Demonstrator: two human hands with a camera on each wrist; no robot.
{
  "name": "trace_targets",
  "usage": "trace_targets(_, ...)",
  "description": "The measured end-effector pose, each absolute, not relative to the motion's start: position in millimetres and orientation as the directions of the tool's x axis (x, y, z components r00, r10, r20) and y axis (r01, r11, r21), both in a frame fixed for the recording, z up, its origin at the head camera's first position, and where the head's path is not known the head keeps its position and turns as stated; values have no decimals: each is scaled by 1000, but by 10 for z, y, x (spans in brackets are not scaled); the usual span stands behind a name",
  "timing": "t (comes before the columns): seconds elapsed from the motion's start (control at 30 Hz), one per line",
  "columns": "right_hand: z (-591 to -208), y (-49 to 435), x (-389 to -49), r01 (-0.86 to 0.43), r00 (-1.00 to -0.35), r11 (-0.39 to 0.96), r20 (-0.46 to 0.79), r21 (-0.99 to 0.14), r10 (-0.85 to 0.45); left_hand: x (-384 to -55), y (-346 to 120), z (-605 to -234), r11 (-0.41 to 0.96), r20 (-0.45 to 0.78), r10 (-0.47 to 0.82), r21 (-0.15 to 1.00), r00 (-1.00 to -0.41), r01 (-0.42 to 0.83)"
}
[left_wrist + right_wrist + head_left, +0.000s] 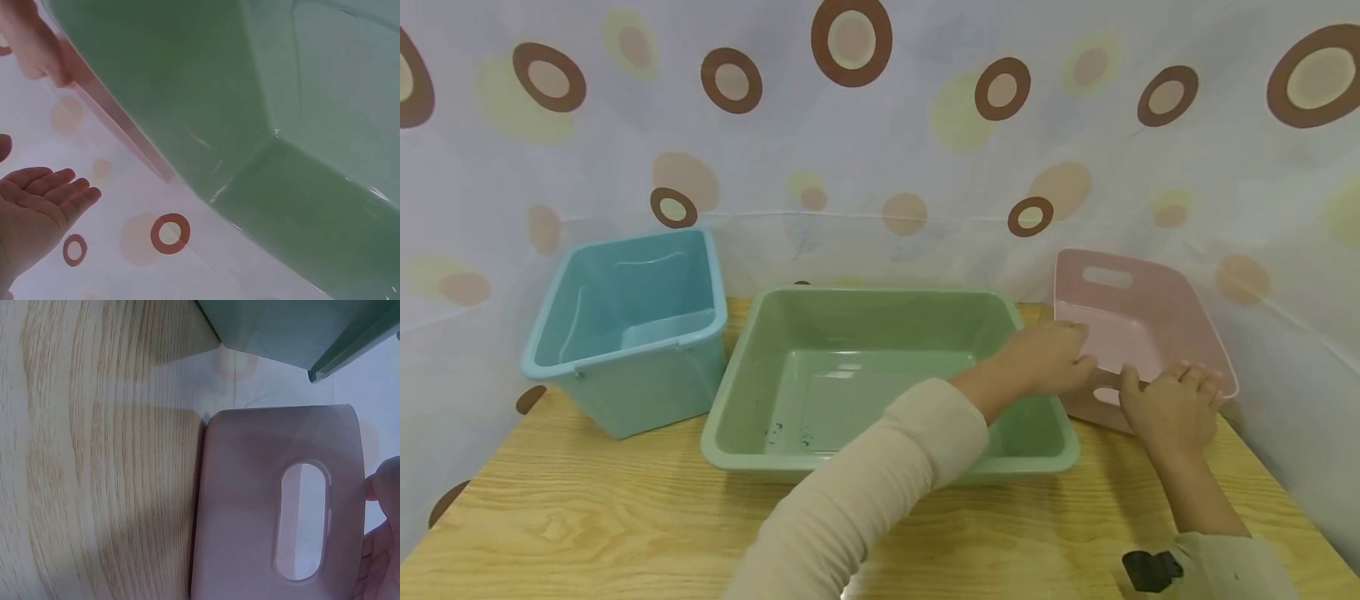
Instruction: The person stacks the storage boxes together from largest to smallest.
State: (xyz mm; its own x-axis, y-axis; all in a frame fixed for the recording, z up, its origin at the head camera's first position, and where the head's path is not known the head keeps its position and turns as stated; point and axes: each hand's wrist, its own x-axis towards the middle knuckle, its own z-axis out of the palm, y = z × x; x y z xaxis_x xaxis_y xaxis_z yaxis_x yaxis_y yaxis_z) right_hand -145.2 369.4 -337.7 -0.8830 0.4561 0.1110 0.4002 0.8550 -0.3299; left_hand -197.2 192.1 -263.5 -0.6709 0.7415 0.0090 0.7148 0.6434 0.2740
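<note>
In the head view a pink basket (1142, 287) with slotted handles stands at the right. My right hand (1176, 412) holds its near rim, thumb by the handle slot and fingers over the edge; the right wrist view shows the thumb (374, 489) right at the rim. My left hand (1051, 354) reaches over the right side of a green basin (760, 392), near the pink basket's left edge. In the left wrist view that left hand (37, 212) has its fingers stretched out, holding nothing, apart from the pink basket (122, 125).
A blue bin (647, 379) stands at the left on the wooden table (587, 500). Small dark specks lie on the basin's floor at its near left. Behind everything hangs a patterned curtain (865, 167). A black clip-like piece (1152, 572) sits at the right sleeve.
</note>
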Motion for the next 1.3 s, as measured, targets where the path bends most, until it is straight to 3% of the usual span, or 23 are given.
trace_targets(0.23, -3382, 3731, -1426, 381, -884, 864, 143, -329, 444, -1852, 2129, -2641, 631, -4, 755, 277, -656, 724)
trace_targets(0.47, -3411, 3748, -1410, 373, -886, 877, 166, -302, 434, -1785, 2265, -2709, 665, -34, 722, 310, -691, 679)
trace_targets(0.7, -3398, 3769, -1386, 367, -885, 865, 158, -341, 438, -1751, 2283, -2796, 707, -32, 696, 205, -717, 677)
trace_targets(0.93, -3388, 3785, -1379, 388, -862, 857, 194, -339, 467, -1731, 2347, -2877, 773, -165, 635, 113, -755, 625)
trace_targets(1.07, -3398, 3798, -1370, 382, -854, 857, 221, -345, 470, -1722, 2411, -2938, 786, -228, 615, 102, -755, 610)
trace_targets(1.3, -3424, 3828, -1352, 336, -864, 879, 261, -340, 431, -1719, 2443, -3007, 776, -228, 627, 102, -745, 622)
